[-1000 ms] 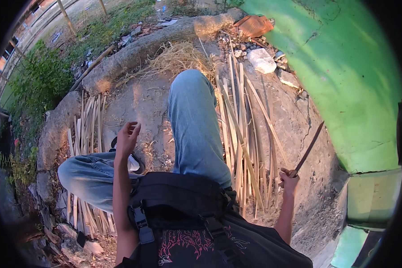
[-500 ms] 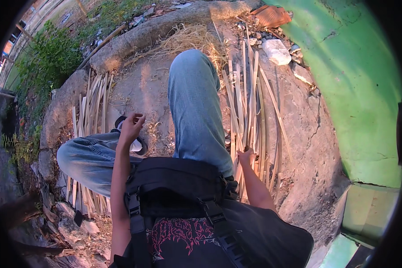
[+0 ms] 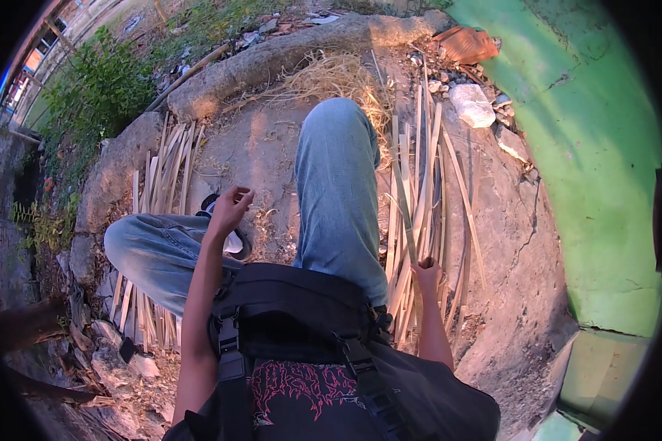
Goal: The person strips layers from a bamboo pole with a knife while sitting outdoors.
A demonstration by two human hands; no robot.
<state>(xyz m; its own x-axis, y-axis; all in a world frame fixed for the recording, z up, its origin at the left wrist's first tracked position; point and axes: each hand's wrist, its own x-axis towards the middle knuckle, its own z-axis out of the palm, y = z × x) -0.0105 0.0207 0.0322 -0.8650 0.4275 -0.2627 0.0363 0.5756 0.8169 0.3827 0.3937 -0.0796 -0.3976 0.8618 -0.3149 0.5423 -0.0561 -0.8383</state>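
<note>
I sit on rough concrete with my legs in blue jeans (image 3: 338, 184) stretched forward. My right hand (image 3: 426, 275) is closed on one long thin bamboo strip (image 3: 403, 206), which rises away from me over the pile of bamboo strips (image 3: 430, 184) lying to the right of my leg. My left hand (image 3: 230, 209) hovers above my left knee, fingers loosely curled and holding nothing. A second pile of bamboo strips (image 3: 158, 176) lies on my left. A black bag (image 3: 294, 323) is strapped to my chest.
A green painted wall (image 3: 588, 147) runs along the right. A concrete kerb (image 3: 272, 55) curves across the far side, with dry straw (image 3: 331, 73), a white stone (image 3: 472, 104) and rubble beside it. Green plants (image 3: 95, 88) grow at the left. A sandal (image 3: 228, 239) lies by my knee.
My right hand swung in from the far right, where it held a dark stick, to the strip pile and now grips a strip. The left hand stayed raised.
</note>
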